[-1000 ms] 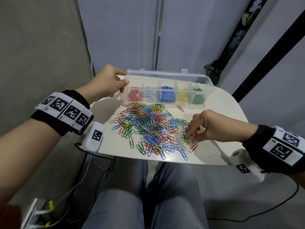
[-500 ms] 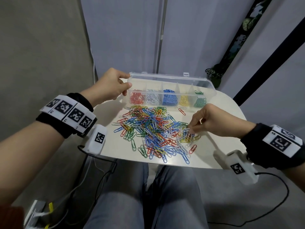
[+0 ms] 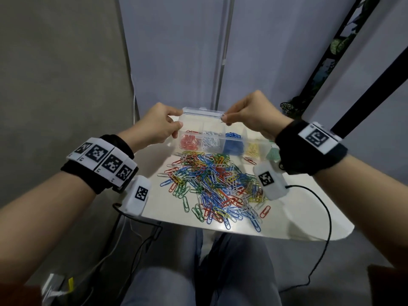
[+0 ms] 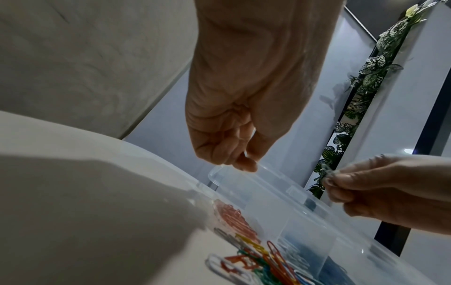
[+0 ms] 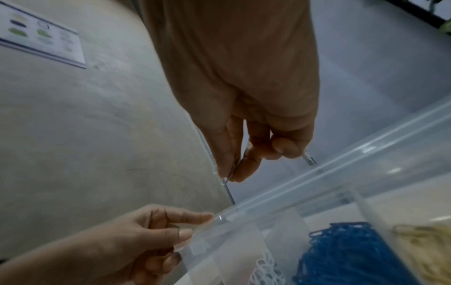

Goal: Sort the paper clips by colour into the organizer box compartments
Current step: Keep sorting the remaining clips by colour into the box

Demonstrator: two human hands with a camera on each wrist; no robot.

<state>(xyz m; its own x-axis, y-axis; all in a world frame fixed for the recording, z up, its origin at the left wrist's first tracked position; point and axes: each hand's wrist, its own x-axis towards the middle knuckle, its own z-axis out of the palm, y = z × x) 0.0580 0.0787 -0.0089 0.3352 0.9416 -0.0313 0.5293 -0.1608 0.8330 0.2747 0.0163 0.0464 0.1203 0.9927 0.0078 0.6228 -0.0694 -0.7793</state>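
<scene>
Nearest the seated person, a loose heap of mixed paper clips is lying spread over the front half of the small white table, reds, blues, greens, yellows and whites all tangling together, so most of the sorting is looking undone. Just behind the heap, the clear organizer box is sitting along the far edge, its compartments already showing a red batch, a white batch, a blue batch and a yellow batch, with a little green beyond, half hidden by the right wristband. The left hand is reaching to the box's left end, thumb and curled fingers pinching the corner of the raised clear lid, probably to be steadying the box and keeping the lid from dropping. Farther back and higher, the right hand is hovering over the middle compartments, thumb and forefinger closed tightly on a pale paper clip; it is appearing white or silvery, though the wrist view is too dim to be sure. Held there above the white section, the clip seems to be waiting for release into its matching slot.
</scene>
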